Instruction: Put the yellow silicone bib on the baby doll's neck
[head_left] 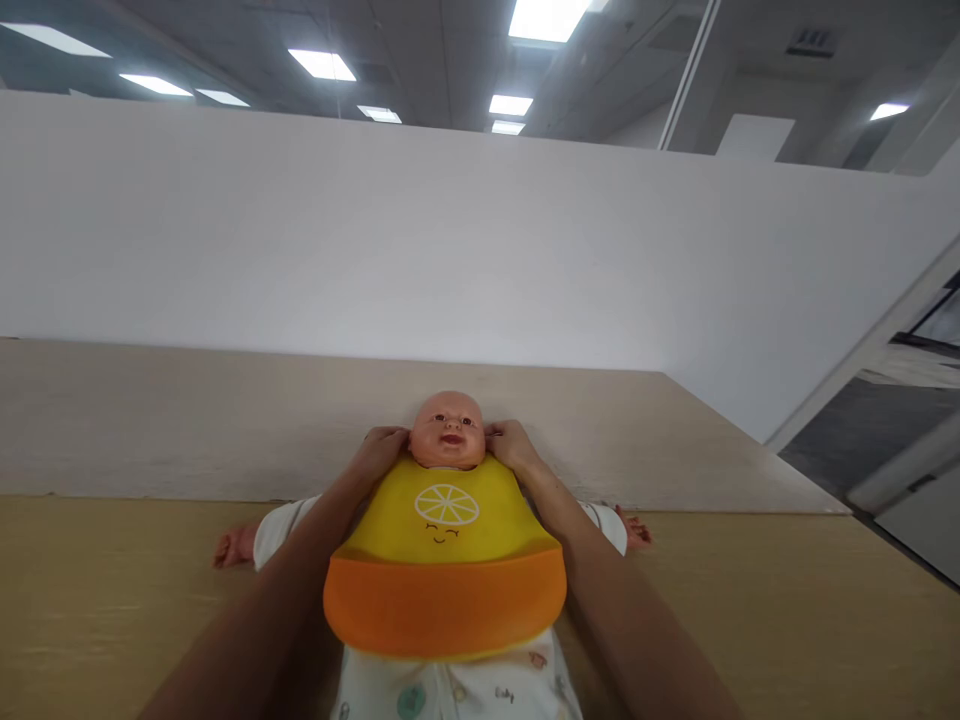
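Bib (pixel 448 552) looks light and kinda bendy, best held neck-side, where your left hand (pixel 381 449) and right hand (pixel 512 442) sit curled (can't tell if pinching).

Word "Baby" (pixel 505 693) on doll's (pixel 448 430) white outfit (pixel 457 690).

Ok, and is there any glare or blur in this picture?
Head view: ceiling lights glare white beyond the glass; the bib's printed lines read clearly; the left forearm and right forearm look dim and slightly soft.
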